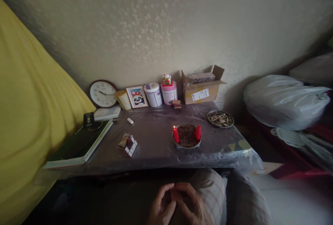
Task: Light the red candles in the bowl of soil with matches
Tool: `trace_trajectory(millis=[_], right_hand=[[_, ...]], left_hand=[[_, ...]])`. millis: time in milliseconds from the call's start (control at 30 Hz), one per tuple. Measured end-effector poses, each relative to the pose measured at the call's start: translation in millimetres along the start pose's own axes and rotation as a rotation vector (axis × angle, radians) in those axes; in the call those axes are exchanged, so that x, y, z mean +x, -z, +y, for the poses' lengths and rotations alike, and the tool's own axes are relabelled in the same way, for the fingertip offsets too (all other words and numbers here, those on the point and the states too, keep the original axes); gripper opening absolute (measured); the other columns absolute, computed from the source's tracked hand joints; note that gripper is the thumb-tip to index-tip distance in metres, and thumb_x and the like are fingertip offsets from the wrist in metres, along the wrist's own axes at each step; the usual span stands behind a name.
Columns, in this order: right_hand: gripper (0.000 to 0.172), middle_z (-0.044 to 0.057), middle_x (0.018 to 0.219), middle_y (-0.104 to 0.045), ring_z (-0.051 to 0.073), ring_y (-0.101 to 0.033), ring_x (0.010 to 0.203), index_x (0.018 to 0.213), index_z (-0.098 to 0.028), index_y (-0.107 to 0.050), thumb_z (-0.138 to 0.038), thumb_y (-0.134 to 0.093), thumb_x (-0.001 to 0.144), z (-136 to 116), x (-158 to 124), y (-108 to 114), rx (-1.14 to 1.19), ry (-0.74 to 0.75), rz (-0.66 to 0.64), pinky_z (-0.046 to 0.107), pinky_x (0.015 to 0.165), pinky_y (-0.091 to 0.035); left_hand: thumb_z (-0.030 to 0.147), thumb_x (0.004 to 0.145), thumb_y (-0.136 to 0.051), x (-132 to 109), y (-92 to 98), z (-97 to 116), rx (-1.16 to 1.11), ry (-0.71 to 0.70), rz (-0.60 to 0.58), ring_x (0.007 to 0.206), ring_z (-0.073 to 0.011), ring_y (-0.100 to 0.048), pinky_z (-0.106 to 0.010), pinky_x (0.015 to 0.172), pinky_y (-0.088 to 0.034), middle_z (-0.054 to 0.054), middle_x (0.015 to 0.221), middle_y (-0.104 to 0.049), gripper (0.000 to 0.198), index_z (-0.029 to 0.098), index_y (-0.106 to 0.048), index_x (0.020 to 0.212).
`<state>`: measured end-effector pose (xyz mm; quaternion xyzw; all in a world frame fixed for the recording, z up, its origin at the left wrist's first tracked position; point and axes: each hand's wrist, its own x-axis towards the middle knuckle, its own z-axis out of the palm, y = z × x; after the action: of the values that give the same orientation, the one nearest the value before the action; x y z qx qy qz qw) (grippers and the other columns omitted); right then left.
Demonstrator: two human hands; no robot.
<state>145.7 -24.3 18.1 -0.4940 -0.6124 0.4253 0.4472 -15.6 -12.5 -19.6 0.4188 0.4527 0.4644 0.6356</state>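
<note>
Low in the view, below the table's front edge, my left hand (pixel 163 205) and my right hand (pixel 191 202) meet at the fingertips. Between them is a small brown matchbox (pixel 175 195), partly hidden by the fingers; both hands are closed on it. Ahead of them, a round tin (pixel 187 146) of dark, crumbly stuff sits on the table. A red candle (pixel 176 135) with a small flame stands at its left side, and another red candle (pixel 198 133), with no flame visible, stands at its right. Many matchsticks lie in a round dish (pixel 232 123) further right.
Plastic film covers the table (pixel 156 131). A puzzle cube (pixel 130 147) and a white eraser-like piece (pixel 130 121) lie left. Along the wall stand a clock (pixel 103 94), a framed panda picture (pixel 137 97), tubs (pixel 153 95) and a cardboard box (pixel 201 93). A yellow curtain (pixel 31 107) hangs left.
</note>
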Motion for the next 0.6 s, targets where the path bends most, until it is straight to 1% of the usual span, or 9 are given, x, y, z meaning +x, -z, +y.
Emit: trace_trajectory(millis=[100,200,267,367,433,467,533,600], right_hand=[[0.016,0.003,0.103,-0.071,0.023,-0.069,0.098,0.102,-0.034,-0.066,-0.037,-0.055,0.091,-1,-1,1,0.002,0.008,-0.008,0.033,0.087,-0.057],[0.017,0.003,0.104,-0.071,0.024,-0.068,0.100,0.104,-0.033,-0.066,-0.036,-0.057,0.090,0,-3,1,0.009,0.025,0.012,0.036,0.089,-0.057],[0.018,0.003,0.107,-0.071,0.024,-0.068,0.102,0.105,-0.035,-0.065,-0.035,-0.058,0.089,0,-5,2,0.017,0.038,0.025,0.036,0.090,-0.056],[0.017,0.003,0.110,-0.070,0.025,-0.067,0.104,0.105,-0.036,-0.066,-0.037,-0.059,0.089,4,-8,2,0.020,0.045,0.059,0.035,0.090,-0.056],[0.019,0.004,0.112,-0.069,0.025,-0.066,0.105,0.105,-0.033,-0.065,-0.039,-0.058,0.088,8,-10,2,0.020,0.054,0.079,0.036,0.091,-0.056],[0.021,0.005,0.113,-0.068,0.025,-0.066,0.106,0.106,-0.031,-0.065,-0.040,-0.057,0.089,10,-11,1,0.021,0.060,0.085,0.036,0.092,-0.055],[0.025,0.007,0.116,-0.066,0.025,-0.065,0.109,0.108,-0.027,-0.064,-0.042,-0.056,0.089,13,-12,0,0.025,0.077,0.088,0.036,0.094,-0.053],[0.027,0.008,0.118,-0.065,0.025,-0.063,0.112,0.109,-0.026,-0.063,-0.043,-0.056,0.089,13,-15,0,0.023,0.083,0.086,0.036,0.097,-0.052]], left_hand=[[0.035,0.070,-0.074,0,0.6,2,0.002,0.023,-0.038,0.111,-0.0316,-0.063,-0.046,0.101,-0.043,-0.012,0.112,-0.072,0.037,0.023,-0.068,0.104],[0.035,0.070,-0.075,-1,-0.9,5,-0.013,0.038,-0.043,0.111,-0.0311,-0.063,-0.047,0.101,-0.043,-0.011,0.111,-0.073,0.035,0.024,-0.069,0.103],[0.036,0.070,-0.075,-3,-3.4,9,-0.031,0.037,-0.053,0.109,-0.0306,-0.064,-0.047,0.100,-0.044,-0.010,0.111,-0.074,0.035,0.025,-0.069,0.103],[0.037,0.067,-0.078,-5,-7.4,13,-0.092,0.035,-0.012,0.108,-0.0296,-0.064,-0.046,0.099,-0.044,-0.009,0.110,-0.074,0.040,0.026,-0.068,0.105],[0.039,0.067,-0.078,-6,-9.0,15,-0.178,0.082,0.030,0.108,-0.0293,-0.064,-0.044,0.095,-0.045,-0.009,0.109,-0.074,0.043,0.026,-0.068,0.106],[0.040,0.067,-0.078,-5,-9.3,16,-0.230,0.127,0.032,0.106,-0.0290,-0.065,-0.043,0.092,-0.046,-0.009,0.108,-0.074,0.043,0.026,-0.068,0.106],[0.041,0.068,-0.077,-5,-9.8,17,-0.339,0.222,0.005,0.101,-0.0275,-0.066,-0.040,0.086,-0.047,-0.008,0.104,-0.074,0.040,0.024,-0.070,0.103],[0.041,0.068,-0.077,-6,-10.7,18,-0.433,0.281,-0.040,0.098,-0.0251,-0.066,-0.037,0.084,-0.047,-0.007,0.099,-0.074,0.035,0.022,-0.072,0.097]])
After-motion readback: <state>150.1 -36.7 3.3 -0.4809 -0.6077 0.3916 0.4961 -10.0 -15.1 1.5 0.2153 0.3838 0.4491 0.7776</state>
